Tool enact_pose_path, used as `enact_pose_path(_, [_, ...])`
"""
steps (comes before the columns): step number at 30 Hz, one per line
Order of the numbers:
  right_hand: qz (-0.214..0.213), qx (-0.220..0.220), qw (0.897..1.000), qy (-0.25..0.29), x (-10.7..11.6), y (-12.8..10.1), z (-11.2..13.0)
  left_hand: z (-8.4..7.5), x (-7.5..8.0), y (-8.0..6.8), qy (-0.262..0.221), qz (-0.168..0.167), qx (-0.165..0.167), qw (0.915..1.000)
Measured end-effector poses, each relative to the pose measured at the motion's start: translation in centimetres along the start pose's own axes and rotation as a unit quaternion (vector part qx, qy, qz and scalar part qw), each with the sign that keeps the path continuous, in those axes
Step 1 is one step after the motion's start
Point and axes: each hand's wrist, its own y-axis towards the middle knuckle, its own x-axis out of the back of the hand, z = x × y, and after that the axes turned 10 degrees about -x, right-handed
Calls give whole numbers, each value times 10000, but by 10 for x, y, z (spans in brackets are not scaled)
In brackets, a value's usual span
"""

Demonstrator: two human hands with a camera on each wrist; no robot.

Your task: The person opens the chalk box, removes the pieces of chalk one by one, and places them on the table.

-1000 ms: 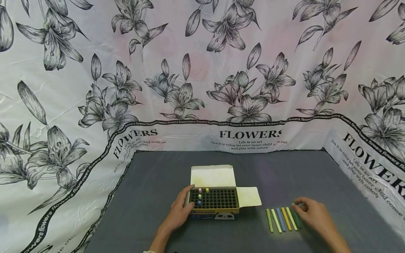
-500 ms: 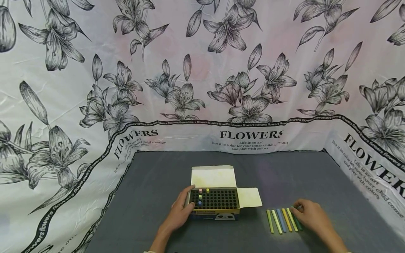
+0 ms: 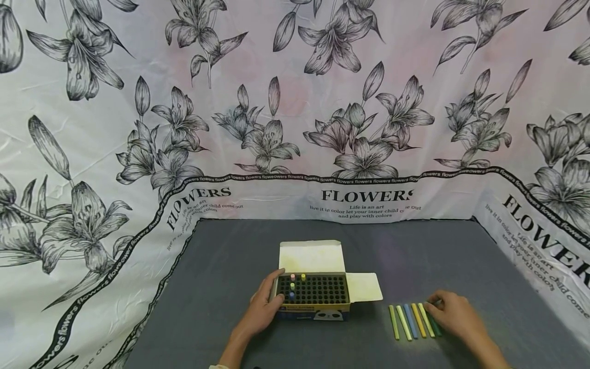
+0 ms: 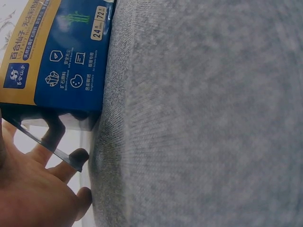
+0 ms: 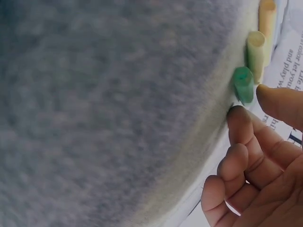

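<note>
The left hand (image 3: 260, 310) lies against the left end of the chalk box (image 3: 313, 297), thumb up along the box's near left corner and fingers laid loosely round the end wall, so it steadies the box rather than lifts it; in the left wrist view the fingers (image 4: 71, 161) are only slightly bent and sit at the blue and yellow printed side of the box (image 4: 57, 56), touching it. The box stands open on the grey cloth (image 3: 230, 266), its lid flap (image 3: 311, 256) folded back and a side flap (image 3: 364, 287) spread out to the right. Inside is a black grid of holes, with a few chalk ends (image 3: 295, 284) showing in the left columns: pink, yellow, green and blue. The right hand (image 3: 454, 312) rests on the cloth just to the right of a row of chalk sticks (image 3: 412, 321) that lie side by side, well apart from the box. Its fingers are curled, and the thumb and forefinger close on the far end of the dark green stick (image 3: 433, 323), the rightmost in the row. In the right wrist view the green stick (image 5: 244, 84) sits between the thumb tip and the forefinger (image 5: 241, 123), both touching or very nearly touching it, while the other fingers are folded loosely below. The stick lies on the cloth, next to a pale yellow one (image 5: 256, 52).
</note>
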Motion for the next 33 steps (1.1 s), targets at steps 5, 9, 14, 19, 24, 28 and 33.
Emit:
enact_pose_path(5, [-293, 115, 9994, 162, 8, -2, 6, 0, 0, -1, -8, -26, -86, 10000])
enact_pose_path(9, [-654, 154, 9972, 312, 12, -6, 18, -1, 0, 0, -14, -40, -73, 10000])
enact_pose_path(14, [-1573, 613, 9841, 557, 9, -12, 42, -1, 0, 0, 20, -5, -65, 10000])
enact_pose_path(19, [-2409, 1169, 9578, 1048, 1, -13, 68, -1, 0, -1, 1, -25, -122, 9999])
enact_pose_path(24, [-2619, 1413, 9427, 1512, -6, -11, 90, -1, 0, -2, -26, 6, -166, 9999])
enact_pose_path(28, [-2677, 1696, 9334, 1686, -14, -10, 105, -1, -1, -2, 26, 47, -106, 9999])
enact_pose_path(33, [-2732, 2153, 9192, 1848, -25, -8, 123, -1, 0, -2, -130, 30, -159, 9998])
